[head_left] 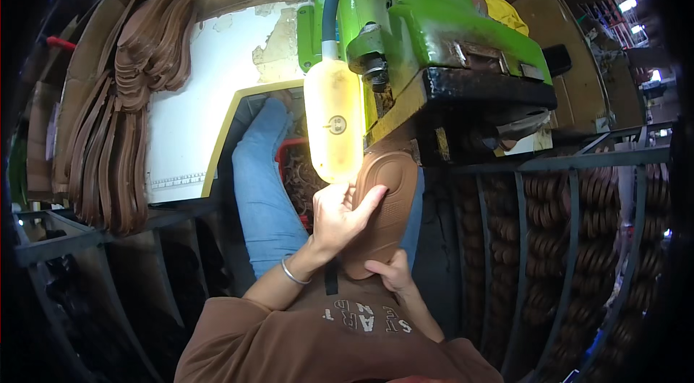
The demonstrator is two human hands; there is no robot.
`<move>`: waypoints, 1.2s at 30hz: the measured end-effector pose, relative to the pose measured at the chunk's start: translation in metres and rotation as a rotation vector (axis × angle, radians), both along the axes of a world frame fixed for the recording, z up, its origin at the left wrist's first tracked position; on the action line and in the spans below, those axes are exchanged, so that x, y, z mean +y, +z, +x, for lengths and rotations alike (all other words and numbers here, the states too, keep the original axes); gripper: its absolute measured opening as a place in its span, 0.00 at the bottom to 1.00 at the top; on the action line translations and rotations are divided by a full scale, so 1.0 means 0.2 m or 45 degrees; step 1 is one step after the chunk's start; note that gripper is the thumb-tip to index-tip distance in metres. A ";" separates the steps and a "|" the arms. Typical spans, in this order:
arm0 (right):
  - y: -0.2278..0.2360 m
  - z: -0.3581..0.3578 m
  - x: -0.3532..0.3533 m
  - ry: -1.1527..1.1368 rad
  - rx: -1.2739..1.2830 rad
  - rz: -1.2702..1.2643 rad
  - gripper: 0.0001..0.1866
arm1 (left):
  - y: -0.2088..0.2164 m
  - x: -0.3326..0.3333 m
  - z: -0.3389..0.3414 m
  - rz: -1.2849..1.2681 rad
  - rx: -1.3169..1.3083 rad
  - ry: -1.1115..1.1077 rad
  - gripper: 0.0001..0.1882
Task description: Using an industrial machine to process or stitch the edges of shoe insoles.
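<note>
A brown shoe sole [394,209] with an oval outline pressed into its far end lies lengthwise in front of me, tilted slightly. My left hand [337,218] grips its left edge, the thumb laid across the upper face and the fingers mostly hidden. At the near end, close to my shirt, my right hand [394,272] pinches the sole with the thumb on top; its other fingers are underneath, out of sight. The sole's far end meets the lower part of a green machine [448,14], beside a lit yellowish lamp [334,123].
Stacked brown soles [155,43] lean in a cardboard-walled area at the left of a white worktop [184,119]. Brown scraps [302,184] lie in a red container between my legs. At the right stands a metal rack [571,238] with rows of brown soles. Yellow cloth [506,13] sits behind the machine.
</note>
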State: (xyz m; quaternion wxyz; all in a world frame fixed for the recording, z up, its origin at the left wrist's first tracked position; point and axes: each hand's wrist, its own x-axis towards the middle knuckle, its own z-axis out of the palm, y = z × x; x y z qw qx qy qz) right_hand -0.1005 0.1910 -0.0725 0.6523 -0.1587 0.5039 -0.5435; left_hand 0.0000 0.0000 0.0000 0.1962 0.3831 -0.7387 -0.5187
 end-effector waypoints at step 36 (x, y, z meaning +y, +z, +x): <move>0.45 -0.41 -0.68 -0.545 0.323 -0.386 0.23 | 0.02 -0.25 0.53 0.435 0.708 0.337 0.14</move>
